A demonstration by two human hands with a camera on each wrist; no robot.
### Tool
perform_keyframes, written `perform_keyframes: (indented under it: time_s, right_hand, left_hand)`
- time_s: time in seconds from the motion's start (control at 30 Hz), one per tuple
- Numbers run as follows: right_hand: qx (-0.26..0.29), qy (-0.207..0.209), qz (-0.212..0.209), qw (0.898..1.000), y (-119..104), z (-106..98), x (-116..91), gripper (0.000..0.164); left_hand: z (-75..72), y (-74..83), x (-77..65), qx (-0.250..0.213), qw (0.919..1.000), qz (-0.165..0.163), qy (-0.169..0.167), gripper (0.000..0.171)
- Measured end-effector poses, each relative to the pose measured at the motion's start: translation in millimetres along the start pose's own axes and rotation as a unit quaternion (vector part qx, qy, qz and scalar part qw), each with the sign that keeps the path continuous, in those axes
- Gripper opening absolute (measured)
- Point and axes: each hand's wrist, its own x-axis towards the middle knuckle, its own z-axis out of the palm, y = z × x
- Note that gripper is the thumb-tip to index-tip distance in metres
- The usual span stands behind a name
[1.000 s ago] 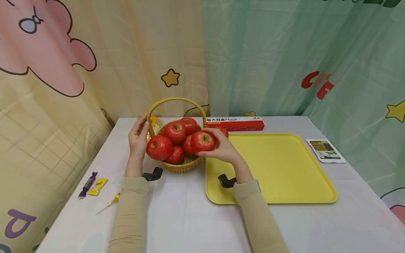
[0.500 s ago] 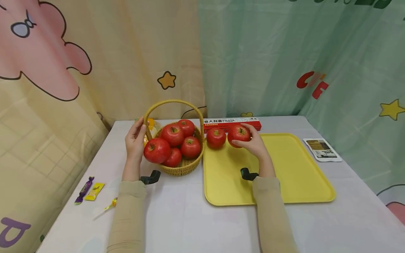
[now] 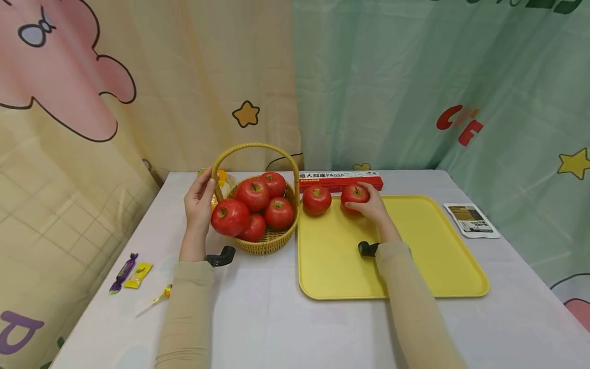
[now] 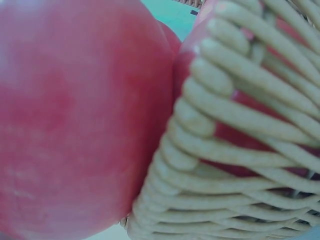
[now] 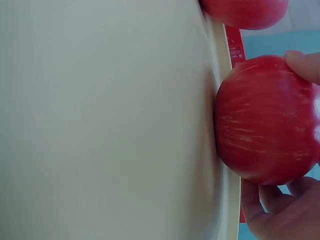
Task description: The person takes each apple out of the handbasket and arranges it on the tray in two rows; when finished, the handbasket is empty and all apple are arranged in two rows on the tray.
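We see the right hand (image 3: 374, 207) holding an apple (image 3: 354, 197) at the far edge of the yellow tray (image 3: 341, 261), its thumb and fingers set on opposite sides of the fruit, spread about as wide as the apple is round. That grip probably suits a smooth, heavy ball, since pressure from two sides stops it rolling; whether the tray already bears its weight we cannot tell. Just beside it, in the tray's far left corner, sits a second apple (image 3: 316, 200), where the raised rim likely helps keep it from wandering. Our left hand (image 3: 198, 202) has its fingers closed in on the left foot of the handle (image 3: 255, 145) of the wicker basket (image 3: 262, 247), presumably to steady it, because five apples fill it and the front-left apple (image 3: 230, 217) bulges out over the rim. The basket stands on the table (image 3: 267, 318) close to the tray's left side, which keeps the reach between them short. Behind the tray lies the red pasta box (image 3: 341, 182); a flat pouch (image 3: 471, 220) lies to the right, and wrapped sweets (image 3: 138, 275) lie on the left, well apart from both hands.
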Motion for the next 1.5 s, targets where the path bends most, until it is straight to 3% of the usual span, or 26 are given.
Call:
perform_keyframes:
  time_s: [0.3, 0.4, 0.5, 0.63, 0.73, 0.83, 0.97, 1.1, 1.23, 1.5]
  right_hand:
    - [-0.024, -0.027, 0.002, 0.999, -3.2, 4.0, 3.3, 0.083]
    - [-0.034, -0.012, 0.015, 0.999, -11.4, 5.8, 0.5, 0.089]
    - [-0.020, 0.031, 0.028, 0.999, -28.9, 10.3, -6.1, 0.091]
    - [0.074, 0.108, 0.021, 0.991, -64.0, 22.1, -21.6, 0.083]
    - [0.180, 0.156, -0.005, 0.971, -93.7, 34.8, -36.9, 0.073]
    - [0.266, 0.174, -0.055, 0.947, -120.4, 50.4, -51.0, 0.066]
    - [0.325, 0.135, -0.134, 0.926, -144.3, 75.6, -66.3, 0.059]
    - [0.353, 0.081, -0.182, 0.914, -157.2, 102.3, -77.2, 0.057]
    - [0.337, 0.040, -0.203, 0.919, -164.9, 125.9, -84.6, 0.057]
    - [0.254, -0.008, -0.216, 0.943, -170.8, 158.4, -95.0, 0.062]
  left_hand:
    - [0.3, 2.4, -0.7, -0.002, 0.9999, -0.009, 0.007, 0.034]
    - [0.0, 3.1, -1.1, -0.005, 0.9999, -0.007, 0.008, 0.033]
    - [-0.2, 3.6, -1.4, 0.001, 0.9999, -0.013, 0.009, 0.034]
    - [1.0, 3.8, -0.8, 0.006, 0.9997, -0.022, 0.012, 0.034]
    - [3.0, 3.6, 0.4, 0.006, 0.9998, -0.021, 0.004, 0.035]
    - [3.8, 2.9, 1.2, 0.009, 0.9998, -0.018, 0.002, 0.036]
    - [3.8, 1.6, 1.2, -0.002, 0.9998, -0.018, 0.006, 0.035]
    - [4.4, 1.0, 1.1, -0.008, 0.9998, -0.015, 0.005, 0.035]
    - [4.7, 1.4, 1.4, -0.009, 0.9999, -0.011, 0.007, 0.035]
    - [3.2, 1.3, 0.2, -0.014, 0.9998, -0.004, 0.013, 0.033]
